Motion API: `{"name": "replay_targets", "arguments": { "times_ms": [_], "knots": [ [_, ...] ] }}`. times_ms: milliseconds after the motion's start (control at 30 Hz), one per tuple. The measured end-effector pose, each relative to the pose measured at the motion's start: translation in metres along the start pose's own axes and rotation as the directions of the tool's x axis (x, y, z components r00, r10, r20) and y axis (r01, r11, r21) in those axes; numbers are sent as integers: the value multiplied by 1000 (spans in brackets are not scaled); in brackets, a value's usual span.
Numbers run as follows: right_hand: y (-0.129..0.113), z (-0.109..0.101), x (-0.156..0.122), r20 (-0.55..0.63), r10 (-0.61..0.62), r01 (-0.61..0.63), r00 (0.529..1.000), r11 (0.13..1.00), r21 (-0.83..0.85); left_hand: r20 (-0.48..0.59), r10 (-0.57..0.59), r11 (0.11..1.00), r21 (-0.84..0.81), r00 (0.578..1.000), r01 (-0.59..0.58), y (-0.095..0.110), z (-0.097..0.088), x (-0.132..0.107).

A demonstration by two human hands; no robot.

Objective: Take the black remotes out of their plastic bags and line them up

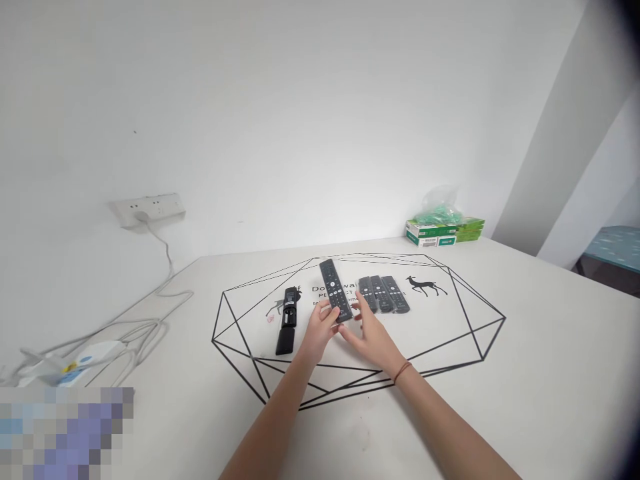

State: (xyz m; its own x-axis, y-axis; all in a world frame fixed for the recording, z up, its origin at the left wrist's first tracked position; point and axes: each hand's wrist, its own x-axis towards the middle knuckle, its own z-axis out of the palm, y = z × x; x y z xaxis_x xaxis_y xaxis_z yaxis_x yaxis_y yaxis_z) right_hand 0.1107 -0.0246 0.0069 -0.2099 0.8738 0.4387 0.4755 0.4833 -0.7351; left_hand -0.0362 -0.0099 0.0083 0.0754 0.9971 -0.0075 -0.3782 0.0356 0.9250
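My left hand (321, 328) is closed around the lower end of a black remote control (333, 283), button side up, its far end tilted to the left. Close to the remote's lower right edge is my right hand (373, 337), fingers apart; whether a fingertip touches the remote I cannot tell. Just beyond it, three more black remotes (383, 293) lie side by side in what looks like clear wrapping. Left of my hands, another remote (289, 307) rests face down with its battery compartment exposed. A black battery cover (285, 341) sits at its near end.
The white table (425, 413) bears a printed black line pattern and a deer figure (427, 287). Green and white boxes (431, 232) with a plastic bag (440, 207) stand at the back right. Cables (145, 327) run along the left from a wall socket (157, 208).
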Motion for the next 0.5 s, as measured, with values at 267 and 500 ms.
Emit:
{"name": "replay_targets", "arguments": {
  "times_ms": [267, 500],
  "knots": [
    [6, 10, 4, 51, 261, -261, 964, 887, 382, 49, 44, 975, 215, 998, -54, -13, -3, -2],
    [15, 5, 14, -33, 323, -253, 946, 796, 549, 9, 214, 937, 281, 977, -208, -18, 1, -7]
  ]
}}
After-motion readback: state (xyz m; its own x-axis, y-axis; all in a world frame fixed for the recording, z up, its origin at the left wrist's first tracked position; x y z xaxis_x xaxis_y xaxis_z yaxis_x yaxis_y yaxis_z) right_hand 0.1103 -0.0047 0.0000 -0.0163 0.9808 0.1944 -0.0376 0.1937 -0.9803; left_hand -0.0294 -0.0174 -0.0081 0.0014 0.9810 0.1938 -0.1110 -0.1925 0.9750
